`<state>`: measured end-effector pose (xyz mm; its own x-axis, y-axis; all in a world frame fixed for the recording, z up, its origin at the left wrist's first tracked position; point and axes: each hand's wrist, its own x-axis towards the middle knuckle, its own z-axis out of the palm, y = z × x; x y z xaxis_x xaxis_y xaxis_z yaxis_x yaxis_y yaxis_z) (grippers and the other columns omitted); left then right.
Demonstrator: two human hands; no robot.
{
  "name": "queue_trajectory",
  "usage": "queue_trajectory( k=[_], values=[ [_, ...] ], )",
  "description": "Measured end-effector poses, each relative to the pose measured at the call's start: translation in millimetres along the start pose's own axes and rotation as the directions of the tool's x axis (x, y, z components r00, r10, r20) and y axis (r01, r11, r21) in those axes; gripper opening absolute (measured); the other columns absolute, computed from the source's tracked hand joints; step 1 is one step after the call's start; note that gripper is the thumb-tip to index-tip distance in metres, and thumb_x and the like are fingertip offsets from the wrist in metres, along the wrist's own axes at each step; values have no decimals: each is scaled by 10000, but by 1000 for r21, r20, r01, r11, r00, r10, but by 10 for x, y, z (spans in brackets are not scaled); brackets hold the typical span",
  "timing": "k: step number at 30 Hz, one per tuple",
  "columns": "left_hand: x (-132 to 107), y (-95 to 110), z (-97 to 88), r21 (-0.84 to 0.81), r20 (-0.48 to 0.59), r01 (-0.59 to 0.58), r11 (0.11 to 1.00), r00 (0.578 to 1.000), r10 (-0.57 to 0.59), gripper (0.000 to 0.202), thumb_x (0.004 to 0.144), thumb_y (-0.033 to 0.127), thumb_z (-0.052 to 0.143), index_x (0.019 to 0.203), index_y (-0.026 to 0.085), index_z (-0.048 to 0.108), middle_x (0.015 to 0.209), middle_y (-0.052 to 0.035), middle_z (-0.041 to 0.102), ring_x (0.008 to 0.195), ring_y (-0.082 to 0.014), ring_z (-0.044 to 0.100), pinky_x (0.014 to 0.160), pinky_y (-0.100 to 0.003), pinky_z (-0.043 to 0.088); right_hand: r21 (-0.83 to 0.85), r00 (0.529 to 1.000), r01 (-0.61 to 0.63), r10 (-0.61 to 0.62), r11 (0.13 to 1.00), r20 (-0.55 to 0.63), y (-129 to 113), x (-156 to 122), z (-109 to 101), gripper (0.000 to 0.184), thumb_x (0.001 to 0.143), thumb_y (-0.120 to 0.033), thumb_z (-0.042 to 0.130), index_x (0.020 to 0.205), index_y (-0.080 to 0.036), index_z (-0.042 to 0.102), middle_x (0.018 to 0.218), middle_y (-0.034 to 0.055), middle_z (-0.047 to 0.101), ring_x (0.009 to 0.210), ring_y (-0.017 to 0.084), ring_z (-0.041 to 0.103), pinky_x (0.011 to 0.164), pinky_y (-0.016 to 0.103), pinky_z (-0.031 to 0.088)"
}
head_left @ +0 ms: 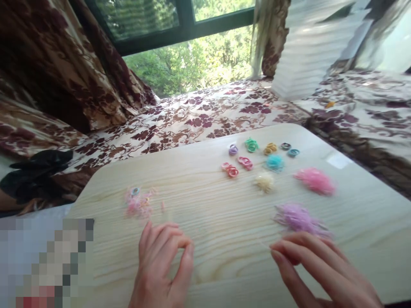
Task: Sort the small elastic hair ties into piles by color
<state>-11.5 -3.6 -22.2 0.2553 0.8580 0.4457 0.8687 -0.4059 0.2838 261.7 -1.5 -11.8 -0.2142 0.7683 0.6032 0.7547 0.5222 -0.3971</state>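
My left hand (163, 261) hovers low over the near part of the table, fingers curled and thumb tip against the index finger. Anything in that pinch is too small or blurred to see. Just beyond it lies a loose mixed pile of small, mostly pink bands (138, 203). My right hand (324, 267) is closed at thumb and index finger on a thin pale strand (265, 244), which points left. Beside its knuckles is a heap of purple bands (298, 218). Pink bands (316, 180) are heaped farther back.
Cream bands (264, 182), turquoise bands (274, 162) and small coloured clusters, including green bands (251, 145) and red bands (230, 170), lie on the pale wooden table (192, 171). Floral cloth (199, 115) covers the ledge behind, below a window. A dark object (38, 173) is at left.
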Motion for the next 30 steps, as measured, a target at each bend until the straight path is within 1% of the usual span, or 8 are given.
queue_trajectory(
  k=[5, 8, 13, 18, 21, 26, 28, 30],
  values=[
    [15, 9, 87, -3, -21, -99, 995, 995, 99, 97, 826, 166, 575, 822, 260, 597, 793, 32, 676, 921, -195, 630, 1018, -367, 340, -274, 974, -225, 207, 935, -94, 409, -199, -352, 191, 925, -411, 532, 931, -257, 644, 899, 6, 678, 756, 183, 638, 698, 315, 488],
    [31, 9, 117, 17, -22, -152, 988, 988, 153, 92, 822, 175, 580, 829, 265, 596, 782, 36, 678, 899, -195, 635, 1005, -359, 339, -300, 977, -212, 209, 930, -43, 526, -195, -427, 225, 934, -422, 512, 897, -250, 653, 864, -5, 680, 724, 160, 632, 670, 296, 479],
    [27, -6, 181, 13, -28, -198, 980, 980, 198, 92, 816, 181, 593, 842, 269, 606, 772, 46, 679, 891, -188, 633, 1070, -347, 268, -272, 984, -174, 179, 946, -6, 568, -143, -364, 205, 941, -372, 524, 884, -238, 667, 831, -9, 686, 708, 145, 635, 666, 274, 484],
    [8, 97, 247, -106, -100, -44, 993, 994, 34, 104, 847, 201, 545, 798, 275, 599, 726, 39, 668, 876, -205, 619, 1099, -414, 249, -249, 983, -170, 181, 953, 21, 570, -148, -306, 166, 940, -323, 533, 904, -236, 670, 850, -9, 688, 718, 137, 637, 689, 269, 488],
    [9, 127, 260, -135, -104, -16, 991, 995, 2, 100, 847, 211, 546, 799, 281, 600, 724, 33, 670, 884, -212, 609, 1085, -432, 266, -254, 983, -177, 185, 951, 10, 575, -130, -323, 174, 944, -330, 528, 906, -234, 668, 850, -5, 686, 730, 142, 639, 688, 272, 489],
    [12, -6, 252, -78, -58, -113, 991, 992, 108, 73, 851, 212, 568, 849, 276, 604, 766, 28, 678, 916, -213, 594, 1063, -407, 269, -295, 978, -210, 197, 932, -72, 588, -96, -378, 236, 957, -352, 486, 867, -232, 669, 829, -6, 687, 686, 141, 630, 646, 277, 486],
    [9, -66, 234, -24, -29, -165, 986, 986, 165, 78, 851, 207, 585, 880, 274, 610, 798, 31, 683, 934, -205, 592, 1058, -384, 263, -293, 979, -202, 190, 934, -71, 563, -105, -364, 214, 956, -348, 487, 930, -233, 665, 863, -1, 688, 727, 150, 642, 672, 282, 492],
    [4, -87, 195, 20, 9, -153, 988, 988, 153, 105, 852, 194, 590, 919, 270, 617, 845, 26, 686, 965, -204, 588, 1053, -381, 268, -265, 986, -167, 161, 950, -43, 502, -123, -287, 208, 951, -338, 499, 1055, -234, 645, 931, 12, 691, 787, 164, 656, 713, 288, 499]
  ],
)
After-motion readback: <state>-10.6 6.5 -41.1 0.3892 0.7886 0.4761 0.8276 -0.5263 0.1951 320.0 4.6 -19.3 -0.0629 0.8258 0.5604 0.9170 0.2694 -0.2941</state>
